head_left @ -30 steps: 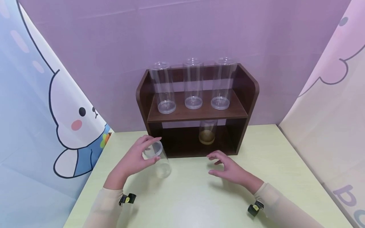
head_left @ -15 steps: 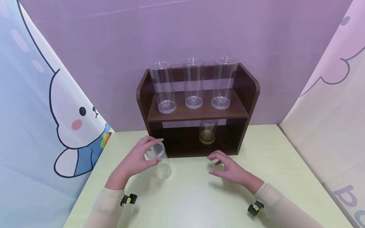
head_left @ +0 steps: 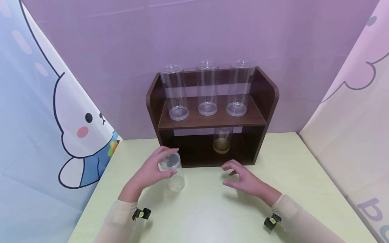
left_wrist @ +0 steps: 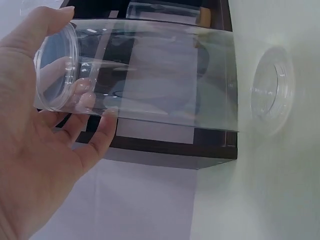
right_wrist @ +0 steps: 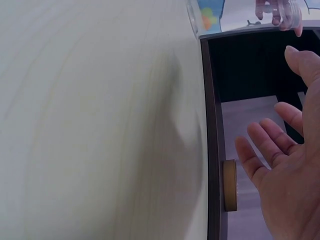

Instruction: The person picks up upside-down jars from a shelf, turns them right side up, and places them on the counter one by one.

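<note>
"Where is the clear jar (head_left: 180, 172) being held?"

"The left hand (head_left: 153, 170) is holding it just in front of the left front corner of the brown shelf unit (head_left: 209, 123). Its round base is showing against the pale table (head_left: 200, 212); from these angles I can't say whether the two are touching."

"Is any writing showing?"

"A purple letter b (head_left: 371, 209) is showing on the cloth (head_left: 343, 148) beside the table's right edge, and the picture's edge is cutting off a rounded letter below it."

"How are the hands posing?"

"The left is curling thumb and fingers round the jar's top end. The right hand (head_left: 243, 179) is hovering over the table near the unit's front edge, holding nothing, its fingers bending loosely."

"What are the separate views adding?"

"The left wrist view is showing fingertips along the jar's side, which the head view is hiding. The right wrist view is showing the right fingers spreading apart near a tan base (right_wrist: 230, 185). In the head view, that base's jar (head_left: 222, 143) is standing towards the lower board's right end, and three tall jars (head_left: 207, 89) are standing along the upper board."
</note>
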### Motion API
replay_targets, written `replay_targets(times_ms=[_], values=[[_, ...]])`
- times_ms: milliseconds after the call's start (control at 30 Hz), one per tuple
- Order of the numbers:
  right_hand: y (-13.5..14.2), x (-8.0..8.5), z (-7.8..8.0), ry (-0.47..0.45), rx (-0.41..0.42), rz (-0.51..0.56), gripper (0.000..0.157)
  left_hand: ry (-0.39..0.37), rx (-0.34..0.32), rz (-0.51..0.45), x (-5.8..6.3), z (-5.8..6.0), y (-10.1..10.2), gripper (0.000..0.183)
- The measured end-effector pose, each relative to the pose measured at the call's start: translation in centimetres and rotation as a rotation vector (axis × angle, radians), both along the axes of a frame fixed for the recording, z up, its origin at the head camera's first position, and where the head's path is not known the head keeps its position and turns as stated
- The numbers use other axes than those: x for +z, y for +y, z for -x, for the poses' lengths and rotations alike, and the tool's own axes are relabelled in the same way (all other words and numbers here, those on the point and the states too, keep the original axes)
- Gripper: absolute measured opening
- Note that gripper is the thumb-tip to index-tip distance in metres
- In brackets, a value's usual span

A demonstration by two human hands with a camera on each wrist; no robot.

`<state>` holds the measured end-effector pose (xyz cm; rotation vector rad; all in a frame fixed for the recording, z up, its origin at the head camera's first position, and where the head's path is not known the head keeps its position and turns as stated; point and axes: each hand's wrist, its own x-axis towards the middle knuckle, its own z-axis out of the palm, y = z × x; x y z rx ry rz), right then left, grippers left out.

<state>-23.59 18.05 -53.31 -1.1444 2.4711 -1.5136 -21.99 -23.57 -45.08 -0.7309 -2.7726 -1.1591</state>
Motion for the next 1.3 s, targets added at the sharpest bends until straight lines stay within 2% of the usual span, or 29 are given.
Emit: replay_targets(times_ms=[467, 733, 867, 967, 1133, 1200, 1300], values=[[-0.1, -0.1, 0.1, -0.005, -0.007, -0.011, 0.043, -0.006, 0.019, -0.015, -0.2, 0.0, 0.0, 0.081], [0.0, 0.1, 0.1, 0.010, -0.006, -0.011, 0.043, -0.006, 0.072, -0.041, -0.2, -0.5, -0.5, 0.089], [0.0, 0.2, 0.1, 0.014, -0.007, -0.014, 0.042, 0.052, 0.087, -0.073, 0.1, -0.7, -0.8, 0.079], [0.0, 0.2, 0.1, 0.024, -0.010, -0.021, 0.042, 0.123, 0.115, -0.114, 0.5, -0.7, -1.2, 0.063], [0.0, 0.2, 0.2, 0.037, -0.001, -0.020, 0.039, 0.236, 0.222, -0.214, 0.9, -0.3, -1.9, 0.033], [0.1, 0.3, 0.1, 0.039, 0.004, -0.019, 0.038, 0.238, 0.268, -0.265, 1.0, 0.1, -2.3, 0.030], [0.1, 0.4, 0.1, 0.040, 0.002, -0.022, 0.037, 0.202, 0.322, -0.322, 1.0, 0.7, -2.9, 0.035]])
